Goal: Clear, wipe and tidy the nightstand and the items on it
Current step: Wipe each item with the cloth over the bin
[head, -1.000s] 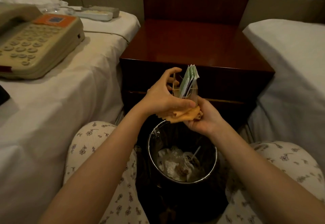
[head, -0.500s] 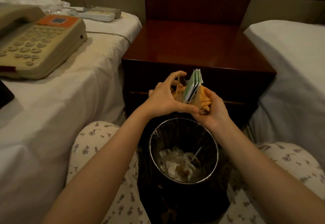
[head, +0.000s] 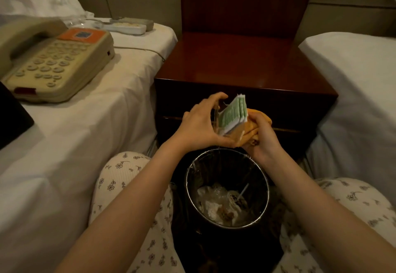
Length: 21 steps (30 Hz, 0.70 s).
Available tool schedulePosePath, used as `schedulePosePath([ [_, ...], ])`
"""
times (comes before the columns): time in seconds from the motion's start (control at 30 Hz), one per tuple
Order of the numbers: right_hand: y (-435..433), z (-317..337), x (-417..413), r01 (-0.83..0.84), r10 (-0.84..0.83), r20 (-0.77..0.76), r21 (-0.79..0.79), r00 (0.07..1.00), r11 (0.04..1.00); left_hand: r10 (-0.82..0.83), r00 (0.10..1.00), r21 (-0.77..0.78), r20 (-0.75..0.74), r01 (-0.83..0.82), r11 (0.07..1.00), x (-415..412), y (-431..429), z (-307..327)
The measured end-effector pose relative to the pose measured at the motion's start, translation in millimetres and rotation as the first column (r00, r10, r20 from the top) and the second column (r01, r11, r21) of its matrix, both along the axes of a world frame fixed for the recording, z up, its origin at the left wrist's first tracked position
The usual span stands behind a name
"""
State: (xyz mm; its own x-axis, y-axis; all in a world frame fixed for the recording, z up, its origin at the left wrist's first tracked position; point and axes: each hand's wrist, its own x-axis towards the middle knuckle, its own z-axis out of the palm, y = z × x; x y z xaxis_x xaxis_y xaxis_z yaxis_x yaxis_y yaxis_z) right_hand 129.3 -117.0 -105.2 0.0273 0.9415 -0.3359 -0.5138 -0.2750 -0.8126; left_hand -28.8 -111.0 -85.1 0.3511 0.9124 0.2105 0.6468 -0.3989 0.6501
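White bedding lies to either side of the hands: the bed (head: 81, 135) beyond the left hand carries the items taken off the nightstand, a beige telephone (head: 53, 62) and, farther back, two remote controls (head: 130, 26). Straight ahead of the hands stands the dark red nightstand (head: 242, 62), its tabletop bare and glossy, so the clearing looks done and the top may already be wiped, though that cannot be told for certain. Putting the telephone, remotes and holder back in order is, I judge, what remains. Directly below the hands sits a lined waste bin (head: 227, 189) with crumpled rubbish in it.

Just above the bin's rim, the left hand (head: 199, 124) is curled around a small clear holder (head: 225, 126), thumb underneath and fingers arched over the top, clamped firmly on it. A stack of green-and-white packets (head: 234, 111) stands tilted inside. The right hand (head: 263, 137) is closed on a bunched orange cloth (head: 255, 122), pressing it against the holder's right side, apparently wiping it. Both hands sit close together, meeting at the holder.
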Motion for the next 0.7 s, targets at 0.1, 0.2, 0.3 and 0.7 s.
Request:
schedulePosePath([
  [0.1, -2.3, 6.4, -3.2, -0.024, 0.022, 0.037, 0.038, 0.999, 0.999, 0.027, 0.998, 0.004, -0.053, -0.027, 1.0, -1.6, -1.7, 1.2],
  [0.2, -5.1, 13.2, -8.8, -0.079, 0.073, 0.103, 0.064, 0.992, 0.995, 0.037, 0.996, -0.107, 0.083, -0.028, 0.994, -8.6, 1.9, 8.5],
  [0.3, -6.7, 22.3, -9.5, -0.084, 0.077, 0.11, 0.06, 0.991, 0.995, -0.046, 0.982, -0.23, 0.184, 0.088, 0.969, -18.8, 6.1, 21.1],
  [0.7, 10.5, 81.0, -36.7, -0.211, 0.202, 0.089, 0.094, 0.975, 0.973, -0.032, 0.96, -0.127, 0.278, 0.07, 0.989, -46.2, 21.4, 70.2],
])
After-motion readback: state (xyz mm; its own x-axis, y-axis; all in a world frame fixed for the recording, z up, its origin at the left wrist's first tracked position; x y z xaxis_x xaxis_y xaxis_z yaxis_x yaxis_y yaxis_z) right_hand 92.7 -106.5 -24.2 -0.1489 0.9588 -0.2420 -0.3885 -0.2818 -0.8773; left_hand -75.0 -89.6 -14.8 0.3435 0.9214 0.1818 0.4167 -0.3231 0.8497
